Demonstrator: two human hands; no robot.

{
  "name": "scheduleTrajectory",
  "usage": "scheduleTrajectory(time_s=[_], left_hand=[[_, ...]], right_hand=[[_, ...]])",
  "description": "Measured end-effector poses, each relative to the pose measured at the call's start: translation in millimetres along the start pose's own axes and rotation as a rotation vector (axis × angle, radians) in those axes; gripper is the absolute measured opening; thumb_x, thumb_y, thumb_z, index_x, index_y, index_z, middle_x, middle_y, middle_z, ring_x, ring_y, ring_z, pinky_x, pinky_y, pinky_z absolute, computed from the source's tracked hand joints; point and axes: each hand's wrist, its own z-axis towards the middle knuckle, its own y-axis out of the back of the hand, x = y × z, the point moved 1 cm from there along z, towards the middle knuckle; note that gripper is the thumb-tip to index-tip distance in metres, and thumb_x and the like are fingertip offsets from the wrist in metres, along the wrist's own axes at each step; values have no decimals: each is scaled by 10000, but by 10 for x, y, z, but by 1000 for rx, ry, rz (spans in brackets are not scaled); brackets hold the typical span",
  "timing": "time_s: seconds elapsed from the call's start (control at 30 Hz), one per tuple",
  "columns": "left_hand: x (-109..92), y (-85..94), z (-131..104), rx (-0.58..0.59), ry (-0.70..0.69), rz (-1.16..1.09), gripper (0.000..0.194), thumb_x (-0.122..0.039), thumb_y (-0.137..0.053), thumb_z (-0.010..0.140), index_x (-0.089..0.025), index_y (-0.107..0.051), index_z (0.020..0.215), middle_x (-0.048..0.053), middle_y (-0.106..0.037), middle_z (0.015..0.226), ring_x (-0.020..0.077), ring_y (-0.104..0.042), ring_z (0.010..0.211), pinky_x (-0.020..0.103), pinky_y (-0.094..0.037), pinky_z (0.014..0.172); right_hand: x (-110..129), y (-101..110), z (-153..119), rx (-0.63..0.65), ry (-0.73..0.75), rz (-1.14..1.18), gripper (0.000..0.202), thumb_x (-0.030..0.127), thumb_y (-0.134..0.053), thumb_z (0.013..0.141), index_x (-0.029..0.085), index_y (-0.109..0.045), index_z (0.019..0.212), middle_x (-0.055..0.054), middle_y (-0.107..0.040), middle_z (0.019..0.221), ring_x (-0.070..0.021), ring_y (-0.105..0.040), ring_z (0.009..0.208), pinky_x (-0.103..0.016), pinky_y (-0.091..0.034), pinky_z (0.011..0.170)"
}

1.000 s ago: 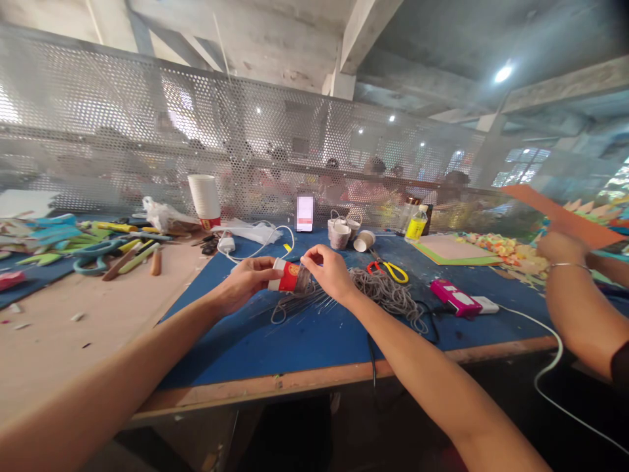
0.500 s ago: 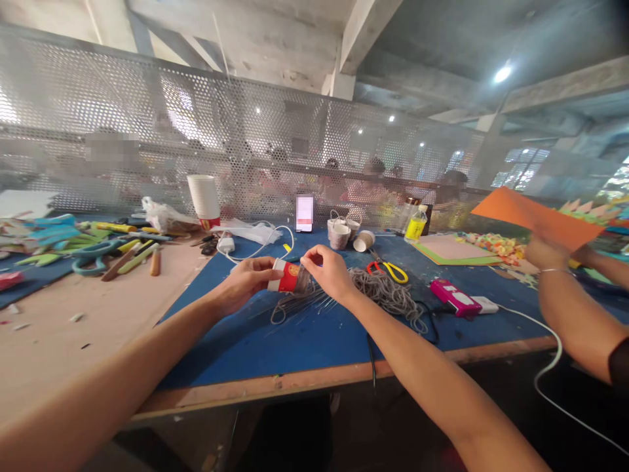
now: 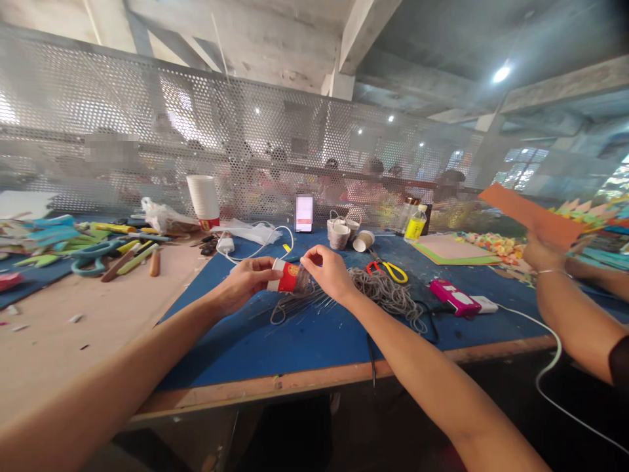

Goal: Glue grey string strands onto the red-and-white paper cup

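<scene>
between both hands (image 3: 330, 272), cup (image 3: 287, 276) sideways

String pile (image 3: 386, 294) is just lying on the worktop (image 3: 236, 354), phone (image 3: 304, 214) is standing behind it, cup stack (image 3: 202, 196) is sitting left of the phone, bottle (image 3: 416, 225) is standing right, mesh panel (image 3: 255, 151) is running behind.

This looks like a craft workshop: bare concrete beams (image 3: 373, 33) overhead, blurred people (image 3: 374, 187) behind a perforated metal screen (image 3: 265, 131), and a shared worktable (image 3: 236, 354) strewn with scissors (image 3: 397, 272), stacked paper cups (image 3: 201, 196), coloured paper (image 3: 459, 252) and tangled grey cord (image 3: 388, 294).
</scene>
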Motion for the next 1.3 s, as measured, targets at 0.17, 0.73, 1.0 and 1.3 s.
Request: scheduleTrajectory(time_s=[0.17, 0.73, 1.0, 1.3], left_hand=[[2, -1, -3, -3, -2, 12, 206, -244, -883, 692, -143, -777, 836, 76, -788, 806, 179, -708, 687, 297, -576, 731], [28, 22, 1, 15, -3, -4, 199, -240, -893, 712, -150, -789, 855, 71, -789, 819, 171, -712, 697, 281, -587, 725], [29, 19, 3, 12, -7, 3, 201, -253, -891, 707, -149, -781, 839, 67, -781, 804, 169, -704, 686, 290, -576, 724], [47, 29, 4, 22, 5, -4, 184, -246, -878, 726, -152, -780, 850, 70, -786, 818, 162, -707, 698, 269, -574, 722]], right_hand=[[5, 2, -4, 7, -4, 6, 95, 263, -675, 927, 220, -642, 850, -10, -729, 851, -175, -692, 808, -296, -522, 809], [15, 10, -10, 16, 7, -7, 94, 247, -678, 917, 219, -636, 837, -2, -719, 830, -170, -683, 788, -294, -516, 807], [10, 6, 2, 21, 7, -16, 95, 247, -681, 911, 220, -640, 831, 1, -721, 828, -163, -680, 776, -291, -517, 803], [0, 2, -1, 29, 6, -28, 95, 254, -679, 914, 222, -647, 831, 3, -719, 820, -157, -671, 767, -280, -513, 789]])
